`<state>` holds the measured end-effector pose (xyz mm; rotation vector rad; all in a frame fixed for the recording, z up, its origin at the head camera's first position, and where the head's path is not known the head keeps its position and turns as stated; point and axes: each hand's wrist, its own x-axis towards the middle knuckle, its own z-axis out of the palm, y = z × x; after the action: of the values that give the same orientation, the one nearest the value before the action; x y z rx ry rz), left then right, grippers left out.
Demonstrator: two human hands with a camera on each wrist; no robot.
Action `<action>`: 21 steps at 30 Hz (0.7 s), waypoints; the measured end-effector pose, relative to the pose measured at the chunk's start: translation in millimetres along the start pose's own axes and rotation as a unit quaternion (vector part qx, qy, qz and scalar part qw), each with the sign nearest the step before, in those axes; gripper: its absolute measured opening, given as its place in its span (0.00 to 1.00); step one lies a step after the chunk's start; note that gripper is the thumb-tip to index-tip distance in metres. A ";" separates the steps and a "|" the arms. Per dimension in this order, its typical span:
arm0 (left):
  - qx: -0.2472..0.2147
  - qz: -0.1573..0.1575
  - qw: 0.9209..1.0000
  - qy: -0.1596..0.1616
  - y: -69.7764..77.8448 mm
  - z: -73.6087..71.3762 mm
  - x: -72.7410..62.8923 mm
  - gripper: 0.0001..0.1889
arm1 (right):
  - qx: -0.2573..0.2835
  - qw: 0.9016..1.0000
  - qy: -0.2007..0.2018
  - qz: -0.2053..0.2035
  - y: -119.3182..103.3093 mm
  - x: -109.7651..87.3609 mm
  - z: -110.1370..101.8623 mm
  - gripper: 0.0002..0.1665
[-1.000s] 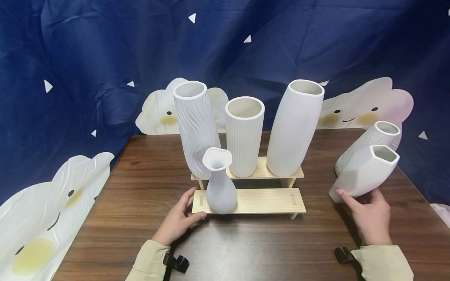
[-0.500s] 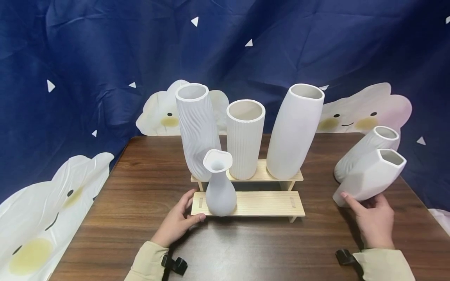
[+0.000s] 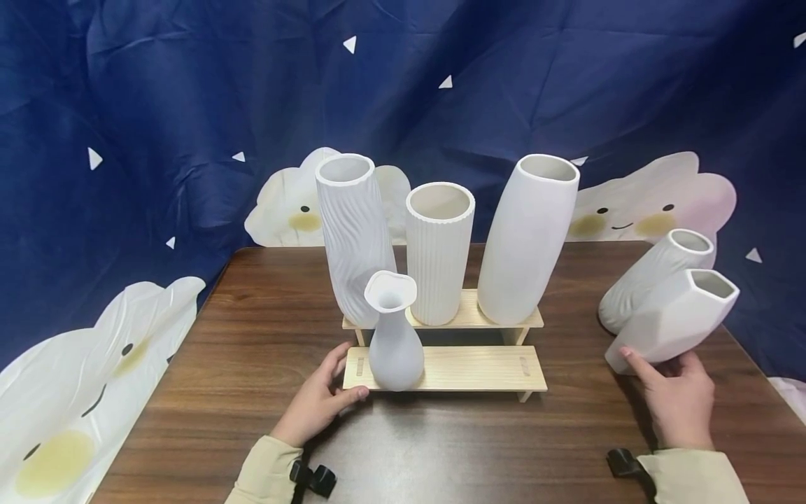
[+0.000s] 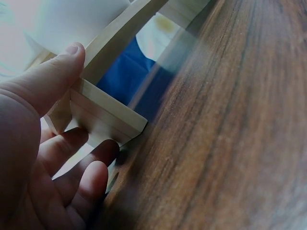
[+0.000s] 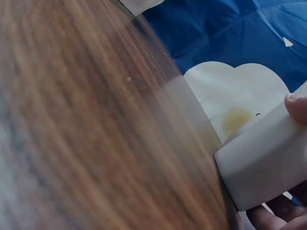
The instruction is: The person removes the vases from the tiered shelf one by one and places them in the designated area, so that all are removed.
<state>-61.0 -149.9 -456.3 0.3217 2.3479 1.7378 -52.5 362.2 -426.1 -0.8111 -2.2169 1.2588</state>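
My left hand (image 3: 320,402) holds the left end of a light wooden two-step stand (image 3: 478,367). In the left wrist view, its thumb (image 4: 62,67) lies on the board's edge and its fingers bend beside the stand's leg (image 4: 103,112). A small vase with a wavy rim (image 3: 395,346) stands on the lower step next to that hand. At the right, my right hand (image 3: 680,402) grips a white faceted vase (image 3: 674,318) low down, thumb in front and fingers behind. That vase's base is at the tabletop in the right wrist view.
On the upper step stand a wavy-ribbed vase (image 3: 355,238), a fluted vase (image 3: 439,255) and a tall smooth vase (image 3: 529,238). A textured white vase (image 3: 651,280) is behind the faceted one. The brown wooden table (image 3: 264,301) meets a blue cloth backdrop (image 3: 403,91) with clouds.
My right hand has shifted slightly right with the faceted vase. My left hand stays at the stand's end. The whole head view has dropped a little in the frame.
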 end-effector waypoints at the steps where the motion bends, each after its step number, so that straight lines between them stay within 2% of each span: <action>1: 0.001 -0.001 1.000 0.001 0.0 0.0 0.0 0.48 | -0.003 1.000 0.000 -0.001 0.1 0.2 -0.5 0.30; 11: -0.009 -0.003 1.000 -0.003 0.8 0.1 -0.3 0.48 | -0.009 1.000 0.011 -0.007 4.0 5.9 -6.6 0.23; 18: -0.005 -0.005 1.000 -0.001 0.9 -0.2 0.0 0.48 | -0.027 0.999 0.017 -0.001 6.7 7.6 -8.9 0.29; 21: -0.005 -0.006 1.000 0.000 0.9 0.0 0.1 0.48 | -0.032 0.999 0.025 -0.005 6.1 8.1 -8.5 0.28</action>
<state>-61.0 -149.6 -455.4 0.3051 2.3345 1.7436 -51.2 375.3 -426.5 -0.8449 -2.2284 1.1540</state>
